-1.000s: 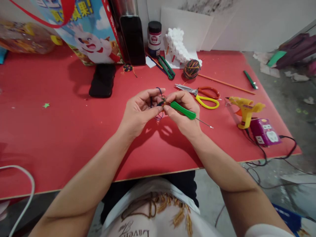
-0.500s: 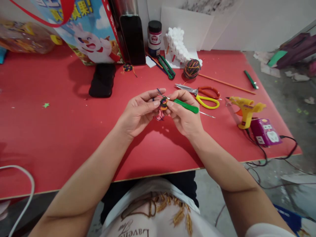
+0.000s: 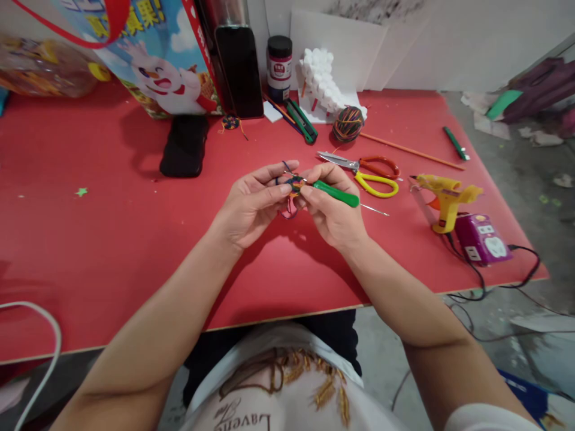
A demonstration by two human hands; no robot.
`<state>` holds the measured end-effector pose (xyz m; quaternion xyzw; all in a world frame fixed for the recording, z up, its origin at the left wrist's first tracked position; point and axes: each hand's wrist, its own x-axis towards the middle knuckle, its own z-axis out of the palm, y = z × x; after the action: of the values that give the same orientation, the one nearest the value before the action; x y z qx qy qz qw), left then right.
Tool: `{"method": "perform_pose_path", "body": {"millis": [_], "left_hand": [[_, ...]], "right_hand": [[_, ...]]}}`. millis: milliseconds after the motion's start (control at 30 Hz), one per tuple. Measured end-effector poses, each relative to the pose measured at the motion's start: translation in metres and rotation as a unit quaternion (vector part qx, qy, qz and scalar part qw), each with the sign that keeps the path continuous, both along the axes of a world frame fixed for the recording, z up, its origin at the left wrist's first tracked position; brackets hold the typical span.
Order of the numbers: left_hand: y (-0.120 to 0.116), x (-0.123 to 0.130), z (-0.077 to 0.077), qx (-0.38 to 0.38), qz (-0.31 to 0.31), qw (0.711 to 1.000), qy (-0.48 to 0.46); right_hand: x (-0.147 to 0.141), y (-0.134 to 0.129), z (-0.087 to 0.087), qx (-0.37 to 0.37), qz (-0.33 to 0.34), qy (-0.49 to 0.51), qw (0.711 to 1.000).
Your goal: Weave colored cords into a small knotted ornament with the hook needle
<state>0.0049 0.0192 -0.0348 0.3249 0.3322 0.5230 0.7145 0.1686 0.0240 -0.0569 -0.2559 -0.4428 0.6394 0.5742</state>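
Note:
A small multicoloured crochet piece (image 3: 295,185) is pinched between the fingertips of my left hand (image 3: 251,203), with dark yarn looped over the raised forefinger. My right hand (image 3: 335,212) grips a crochet hook with a green handle (image 3: 336,193); its metal tip lies at the top of the piece, and a thin metal end sticks out to the right. Loose yarn (image 3: 290,212) hangs below the piece. Behind the hands rests a ball of multicoloured yarn (image 3: 348,124). Scissors (image 3: 377,173) with red and yellow handles lie just beyond my right hand.
On the red table (image 3: 112,251) are a black phone (image 3: 184,146), a green cutter (image 3: 302,121), a jar (image 3: 279,69), a white model (image 3: 321,81), an orange stick (image 3: 413,150), a yellow glue gun (image 3: 447,200) and a purple box (image 3: 483,239). A colourful bag (image 3: 166,72) stands behind.
The crochet piece has turned slightly in my fingers and shows more of its face. The hook's handle has shifted a little to the left. The whole view has moved slightly.

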Motion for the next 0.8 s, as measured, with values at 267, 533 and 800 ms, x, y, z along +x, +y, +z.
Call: {"method": "perform_pose_path", "body": {"millis": [267, 533, 800], "left_hand": [[0.002, -0.002, -0.003, 0.023, 0.009, 0.999, 0.024], [0.002, -0.011, -0.004, 0.025, -0.042, 0.998, 0.031], [0.003, -0.013, -0.004, 0.018, -0.052, 0.998, 0.031]], "right_hand": [[0.004, 0.003, -0.006, 0.076, -0.03, -0.052, 0.995], [0.012, -0.006, 0.003, 0.121, -0.024, -0.178, 0.976], [0.016, -0.006, 0.006, 0.163, -0.042, -0.228, 0.959]]}}
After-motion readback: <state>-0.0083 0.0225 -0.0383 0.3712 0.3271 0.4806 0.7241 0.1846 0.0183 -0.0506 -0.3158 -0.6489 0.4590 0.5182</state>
